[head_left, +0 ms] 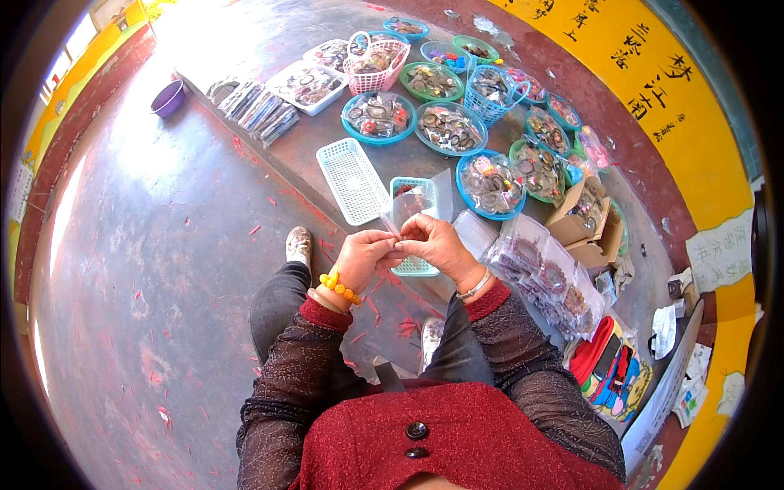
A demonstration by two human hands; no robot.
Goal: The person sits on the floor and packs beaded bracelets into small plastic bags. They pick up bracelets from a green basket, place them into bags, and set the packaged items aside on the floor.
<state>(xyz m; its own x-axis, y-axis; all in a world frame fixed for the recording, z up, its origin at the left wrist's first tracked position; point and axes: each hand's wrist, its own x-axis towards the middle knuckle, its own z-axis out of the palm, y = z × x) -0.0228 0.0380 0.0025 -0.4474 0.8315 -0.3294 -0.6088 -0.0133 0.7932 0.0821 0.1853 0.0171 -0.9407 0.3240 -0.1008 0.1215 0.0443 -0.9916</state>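
My left hand (363, 255) and my right hand (435, 242) meet in front of me, both pinching the lower edge of a small clear plastic bag (411, 204) that stands up between the fingers. Something dark sits inside the bag. My left wrist wears a yellow bead bracelet (339, 287), my right wrist a thin silver bangle (475, 286). Just beyond the hands a small teal mesh tray (413, 265) lies on the raised grey platform (318, 159).
Several blue, green and pink baskets (378, 117) of small bracelets cover the platform. A white mesh tray (352, 180), a cardboard box (581, 214), packed clear bags (545, 273) and a colourful bag (614, 377) lie nearby. A purple bowl (168, 98) stands on the red-flecked floor.
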